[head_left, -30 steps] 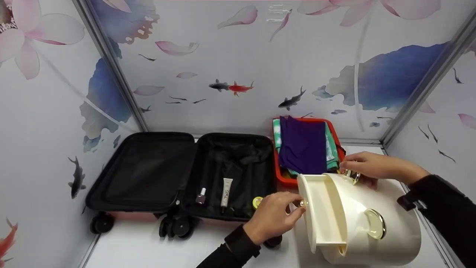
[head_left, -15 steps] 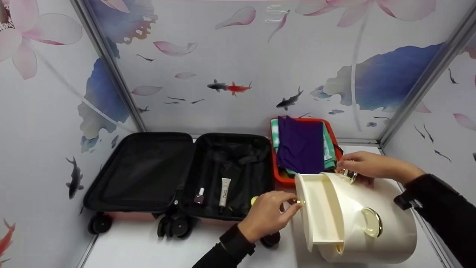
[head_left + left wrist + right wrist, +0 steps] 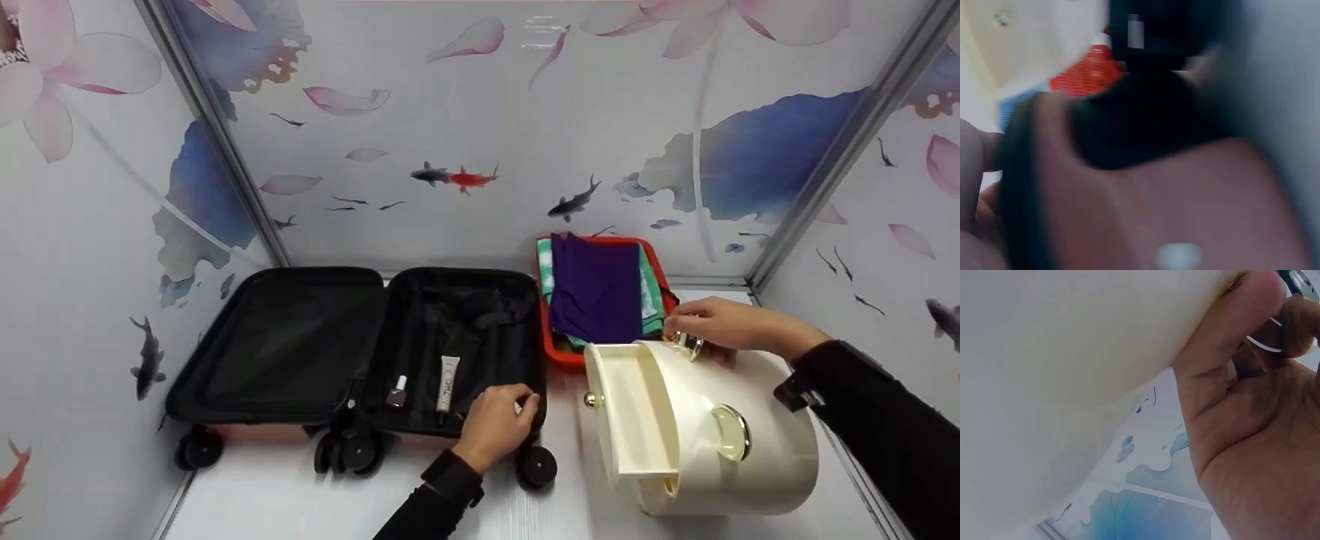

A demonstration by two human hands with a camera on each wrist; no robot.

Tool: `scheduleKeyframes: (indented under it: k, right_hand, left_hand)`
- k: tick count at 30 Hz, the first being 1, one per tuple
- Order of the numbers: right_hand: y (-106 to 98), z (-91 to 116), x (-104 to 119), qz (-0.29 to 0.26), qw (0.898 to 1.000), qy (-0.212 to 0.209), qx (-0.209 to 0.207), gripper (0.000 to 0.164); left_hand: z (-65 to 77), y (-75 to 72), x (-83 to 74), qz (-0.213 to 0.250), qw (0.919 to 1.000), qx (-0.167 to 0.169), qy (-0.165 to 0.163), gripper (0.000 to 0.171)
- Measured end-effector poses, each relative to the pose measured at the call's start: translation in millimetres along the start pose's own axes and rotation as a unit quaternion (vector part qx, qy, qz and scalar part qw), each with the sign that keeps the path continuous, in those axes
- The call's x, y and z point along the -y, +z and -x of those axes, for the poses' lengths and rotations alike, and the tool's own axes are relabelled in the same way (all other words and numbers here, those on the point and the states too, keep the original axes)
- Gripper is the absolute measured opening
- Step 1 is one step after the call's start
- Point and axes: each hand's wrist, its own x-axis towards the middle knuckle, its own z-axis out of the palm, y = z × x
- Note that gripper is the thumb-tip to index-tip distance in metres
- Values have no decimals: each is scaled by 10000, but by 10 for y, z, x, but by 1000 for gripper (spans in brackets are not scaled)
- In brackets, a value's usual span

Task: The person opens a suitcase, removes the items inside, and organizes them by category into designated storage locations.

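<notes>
My right hand [image 3: 731, 324] grips a gold-trimmed handle [image 3: 1297, 281] on the side of a cream storage box [image 3: 772, 450]. The box's drawer [image 3: 637, 412] stands pulled out, bare inside, with a gold knob [image 3: 592, 400] on its front. My left hand [image 3: 496, 424] is apart from the knob, over the front edge of the open black-lined suitcase [image 3: 281, 345], fingers loosely curled. A nail polish bottle [image 3: 397, 391] and a squeeze tube [image 3: 448, 386] lie in the suitcase's right half. The left wrist view is blurred, with part of the left hand [image 3: 977, 180] at its edge.
Behind the box stands a red basket [image 3: 566, 363] with a folded purple cloth [image 3: 596, 289] on green-and-white fabric. Suitcase wheels [image 3: 537, 466] face the front of the white table [image 3: 300, 502]. Printed panels [image 3: 375, 225] enclose the back and sides.
My left hand has let go of the drawer knob and moved left over the suitcase edge, covering the yellow round item seen before. My right hand keeps its grip on the handle.
</notes>
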Motion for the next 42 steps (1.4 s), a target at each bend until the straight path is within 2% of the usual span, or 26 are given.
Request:
scheduleKeyframes:
  k: [6,11,17,20,24,26,28,32,34,38,42]
  right_hand:
    - [43,-9,-28,-45,9999,-63,-108,41]
    - [37,30,-24,-3,9998,-85,-185,48]
    - [8,66,3,-28,9999,-83,-140,58]
    - [7,76,5,-95,9999,-71,-95,61]
    - [14,94,-12,-94,9999,-99,-35,59]
    - [19,102,-19,-33,9999,-154,-11,55]
    - [24,108,-20,57,9998,-191,7,50]
    - [32,118,-4,189,9997,-164,-15,47]
    - [36,120,7,247,9996,-158,-33,47]
    - [43,129,23,247,9995,-177,-61,47]
    - [57,133,29,218,9996,-149,-86,46]
  left_hand:
    - [1,50,45,-252,9992,-103,-307,17]
    - [13,41,41,-356,9984,55,-428,15]
    - [-59,-86,36,-318,9953,641,-645,14]
    - [-152,-221,17,-461,9916,946,-758,16]
    - [-316,-370,20,-674,9871,1271,-698,16]
    - [-389,-411,39,-765,9824,1578,-649,15]
    - [-449,-419,65,-905,9741,1977,-618,16]
    - [-523,-387,86,-1252,9523,2739,-498,22]
    - [-555,-374,73,-1415,9410,3047,-398,19]
    - [-644,-389,-3,-1604,9234,3473,-312,7]
    - [-732,-428,-105,-1758,9158,3604,-225,9]
